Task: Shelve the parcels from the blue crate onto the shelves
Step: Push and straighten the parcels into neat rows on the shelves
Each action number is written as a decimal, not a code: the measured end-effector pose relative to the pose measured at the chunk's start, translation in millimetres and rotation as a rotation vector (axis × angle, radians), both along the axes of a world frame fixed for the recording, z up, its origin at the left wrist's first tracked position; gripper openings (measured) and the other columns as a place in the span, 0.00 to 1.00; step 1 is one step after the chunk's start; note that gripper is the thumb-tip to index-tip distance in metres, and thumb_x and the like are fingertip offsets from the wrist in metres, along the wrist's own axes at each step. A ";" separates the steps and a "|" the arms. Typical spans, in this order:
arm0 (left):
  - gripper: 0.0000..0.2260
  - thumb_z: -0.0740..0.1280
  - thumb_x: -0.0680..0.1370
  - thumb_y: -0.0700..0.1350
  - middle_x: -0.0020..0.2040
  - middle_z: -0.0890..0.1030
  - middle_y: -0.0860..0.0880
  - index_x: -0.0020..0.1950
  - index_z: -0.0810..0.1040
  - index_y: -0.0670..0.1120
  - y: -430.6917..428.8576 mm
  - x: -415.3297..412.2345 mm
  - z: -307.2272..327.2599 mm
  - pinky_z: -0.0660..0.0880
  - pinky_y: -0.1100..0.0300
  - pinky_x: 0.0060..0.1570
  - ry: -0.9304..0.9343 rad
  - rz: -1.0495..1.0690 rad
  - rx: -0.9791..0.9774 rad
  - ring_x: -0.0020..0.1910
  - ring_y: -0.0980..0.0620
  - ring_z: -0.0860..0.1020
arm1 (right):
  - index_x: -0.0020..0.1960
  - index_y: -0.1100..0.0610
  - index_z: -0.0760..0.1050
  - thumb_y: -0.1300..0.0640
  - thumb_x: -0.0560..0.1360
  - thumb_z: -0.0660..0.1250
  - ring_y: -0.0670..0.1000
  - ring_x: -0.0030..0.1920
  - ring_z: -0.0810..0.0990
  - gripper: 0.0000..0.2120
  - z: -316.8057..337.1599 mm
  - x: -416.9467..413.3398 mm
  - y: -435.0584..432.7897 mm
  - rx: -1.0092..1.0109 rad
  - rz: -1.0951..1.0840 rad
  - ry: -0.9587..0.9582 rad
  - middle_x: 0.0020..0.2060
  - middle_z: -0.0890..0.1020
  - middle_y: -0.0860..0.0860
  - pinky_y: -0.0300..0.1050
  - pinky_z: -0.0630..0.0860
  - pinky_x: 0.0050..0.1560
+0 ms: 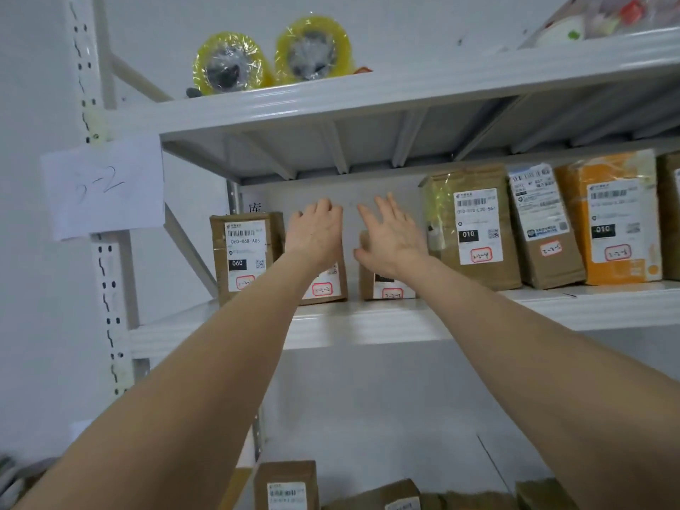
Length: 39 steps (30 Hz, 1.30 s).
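Middle shelf (368,325), left end: three small brown parcels, upright in a row. The parcel marked 060 (243,252) stands at the left edge. Our left hand (314,233) covers the second parcel (323,288) with fingers curled at its top; whether it grasps, we cannot tell. Our right hand (393,237), released with fingers spread, fronts the third parcel (386,290).

2 yellow-wrapped rolls (232,63) up top, handwritten paper sign (103,186) at L
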State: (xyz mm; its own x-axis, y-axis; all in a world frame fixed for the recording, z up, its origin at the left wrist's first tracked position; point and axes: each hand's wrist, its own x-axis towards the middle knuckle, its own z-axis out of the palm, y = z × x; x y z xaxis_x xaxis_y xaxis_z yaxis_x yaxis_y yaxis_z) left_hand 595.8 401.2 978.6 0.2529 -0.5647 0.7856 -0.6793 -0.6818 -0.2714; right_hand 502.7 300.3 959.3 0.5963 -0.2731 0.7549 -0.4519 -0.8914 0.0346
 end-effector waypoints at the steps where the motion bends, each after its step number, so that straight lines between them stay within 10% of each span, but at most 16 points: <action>1: 0.23 0.64 0.77 0.44 0.66 0.69 0.44 0.70 0.64 0.45 5.4 14.6 6.0 0.66 0.49 0.62 0.001 0.012 0.000 0.66 0.44 0.68 | 0.79 0.51 0.46 0.43 0.76 0.64 0.57 0.78 0.42 0.39 4.0 14.8 3.3 0.017 -0.006 0.016 0.78 0.46 0.56 0.53 0.49 0.76; 7: 0.24 0.62 0.77 0.44 0.70 0.66 0.43 0.73 0.61 0.45 37.3 91.1 28.2 0.62 0.45 0.68 0.093 0.087 -0.065 0.70 0.43 0.64 | 0.79 0.50 0.42 0.37 0.74 0.65 0.59 0.77 0.42 0.45 12.8 86.8 17.7 0.007 -0.060 0.062 0.78 0.44 0.59 0.56 0.45 0.76; 12: 0.19 0.56 0.79 0.45 0.68 0.68 0.42 0.71 0.63 0.44 44.4 119.2 21.4 0.64 0.44 0.65 0.144 0.175 -0.018 0.68 0.41 0.66 | 0.76 0.54 0.55 0.37 0.74 0.64 0.58 0.74 0.58 0.38 10.2 113.2 22.5 0.030 -0.106 0.140 0.73 0.63 0.58 0.58 0.50 0.75; 22: 0.19 0.56 0.81 0.45 0.68 0.68 0.44 0.72 0.63 0.45 4.7 86.1 15.5 0.69 0.49 0.58 0.052 -0.171 0.042 0.67 0.44 0.67 | 0.78 0.49 0.49 0.32 0.73 0.60 0.58 0.77 0.47 0.41 8.8 54.3 -19.9 0.100 -0.269 -0.108 0.77 0.50 0.57 0.59 0.49 0.74; 29: 0.18 0.53 0.82 0.47 0.68 0.70 0.43 0.72 0.65 0.46 -7.3 85.6 11.2 0.70 0.45 0.59 0.227 -0.079 0.070 0.66 0.41 0.69 | 0.77 0.48 0.50 0.32 0.73 0.61 0.58 0.77 0.46 0.40 0.1 44.5 -36.7 0.094 -0.259 -0.025 0.78 0.49 0.57 0.60 0.49 0.74; 34: 0.17 0.57 0.80 0.43 0.64 0.73 0.44 0.70 0.69 0.47 -14.0 81.4 12.1 0.71 0.47 0.57 0.176 -0.080 0.055 0.64 0.42 0.69 | 0.76 0.50 0.57 0.33 0.72 0.64 0.59 0.70 0.64 0.39 -1.8 57.4 -39.2 0.253 -0.168 0.081 0.71 0.66 0.56 0.60 0.65 0.68; 39: 0.18 0.60 0.79 0.41 0.64 0.73 0.43 0.70 0.70 0.47 -19.5 82.6 12.1 0.72 0.47 0.60 0.153 -0.062 0.035 0.64 0.42 0.69 | 0.77 0.49 0.53 0.33 0.73 0.63 0.58 0.76 0.52 0.40 -4.9 59.8 -37.6 0.176 -0.104 0.004 0.76 0.56 0.55 0.64 0.54 0.72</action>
